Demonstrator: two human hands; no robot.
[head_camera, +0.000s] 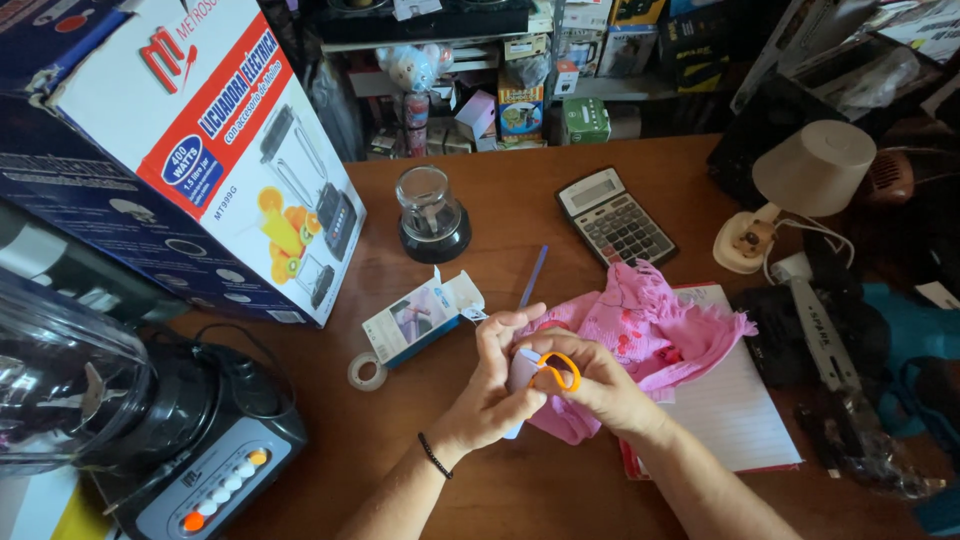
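Both my hands meet over the middle of the wooden table (520, 500). My left hand (490, 390) grips a small pale cylinder-shaped object (522, 368), partly hidden by the fingers. My right hand (595, 380) has fingers through the orange handle loops of a pair of scissors (562, 370), held against that object. Under and behind my hands lies a crumpled pink cloth (650, 320). A small open cardboard box (420, 318) and a roll of clear tape (367, 371) lie just to the left.
A blender (150, 420) stands at the near left, with its big printed box (200, 150) behind. A small grinder jar (432, 215), a calculator (615, 222), a blue pen (533, 277), a lined notebook (730, 410), a lamp (800, 185) and dark clutter fill the right.
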